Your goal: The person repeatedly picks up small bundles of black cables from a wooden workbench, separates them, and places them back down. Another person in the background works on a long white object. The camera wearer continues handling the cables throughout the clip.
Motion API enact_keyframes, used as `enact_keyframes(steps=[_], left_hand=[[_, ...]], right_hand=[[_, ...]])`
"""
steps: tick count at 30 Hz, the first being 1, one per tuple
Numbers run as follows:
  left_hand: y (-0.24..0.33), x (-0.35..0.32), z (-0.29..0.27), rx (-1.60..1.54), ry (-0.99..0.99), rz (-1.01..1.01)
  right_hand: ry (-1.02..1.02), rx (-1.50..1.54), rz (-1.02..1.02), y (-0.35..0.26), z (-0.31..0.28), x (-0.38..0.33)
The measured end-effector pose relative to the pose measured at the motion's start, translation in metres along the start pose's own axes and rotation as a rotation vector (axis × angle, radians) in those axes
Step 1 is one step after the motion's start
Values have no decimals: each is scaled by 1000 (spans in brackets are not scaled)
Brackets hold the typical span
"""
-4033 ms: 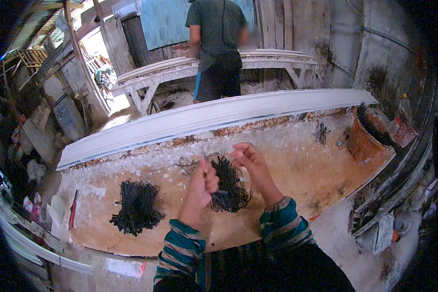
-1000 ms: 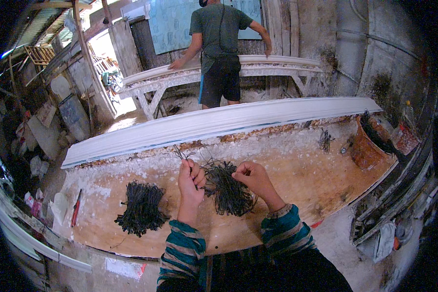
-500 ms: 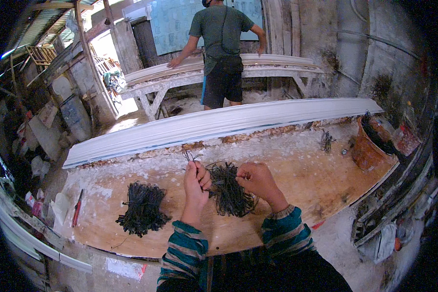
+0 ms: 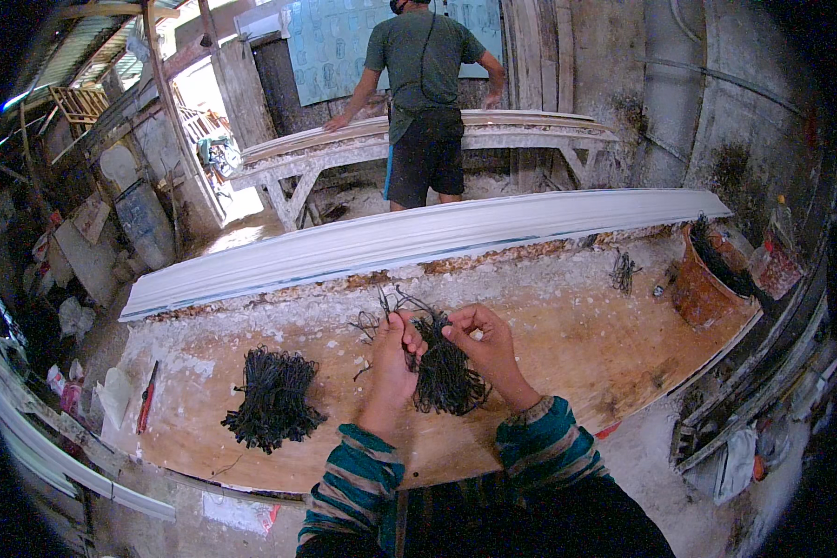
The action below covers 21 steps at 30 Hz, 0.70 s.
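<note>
My left hand [image 4: 392, 367] is closed around a few thin black strands [image 4: 384, 302], whose ends stick up above the fist. Just to its right lies a bundle of black strands [image 4: 449, 372] on the plywood table. My right hand [image 4: 486, 346] pinches at the upper right of this bundle, thumb and finger together; what exactly sits between the fingertips is too small to make out. A second bundle of black strands [image 4: 274, 400], thick and tied-looking, rests on the table left of my hands and touches neither.
A long white moulding [image 4: 428, 237] runs along the table's far edge. At the right stand a brown pot [image 4: 702, 288] of black strands and a small black tangle [image 4: 624, 270]. A red cutter [image 4: 148, 400] lies far left. Beyond, a person [image 4: 423, 93] works at another bench [image 4: 335, 149].
My left hand has shifted right, closer to the bundle, and the strands in it point up differently. My right hand has moved slightly left. The co-worker's right arm has shifted a little.
</note>
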State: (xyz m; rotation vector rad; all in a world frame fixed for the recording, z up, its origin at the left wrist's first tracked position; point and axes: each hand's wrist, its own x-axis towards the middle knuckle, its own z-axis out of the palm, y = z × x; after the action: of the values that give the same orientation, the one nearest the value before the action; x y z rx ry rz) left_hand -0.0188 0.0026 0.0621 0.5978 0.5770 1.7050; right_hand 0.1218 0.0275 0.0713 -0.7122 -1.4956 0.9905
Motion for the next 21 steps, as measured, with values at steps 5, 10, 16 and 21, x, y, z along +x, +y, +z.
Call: enact_keyframes(steps=[5, 10, 16, 21], left_hand=[[-3, -3, 3, 94, -35, 30], [-7, -7, 9, 228, -26, 66], [-6, -9, 13, 304, 130, 56], [-2, -4, 2, 221, 40, 88]], right_hand=[[-62, -21, 38, -12, 6, -6], [-156, 45, 71, -5, 11, -11], [-252, -21, 84, -12, 14, -13], [-329, -5, 83, -5, 13, -11]])
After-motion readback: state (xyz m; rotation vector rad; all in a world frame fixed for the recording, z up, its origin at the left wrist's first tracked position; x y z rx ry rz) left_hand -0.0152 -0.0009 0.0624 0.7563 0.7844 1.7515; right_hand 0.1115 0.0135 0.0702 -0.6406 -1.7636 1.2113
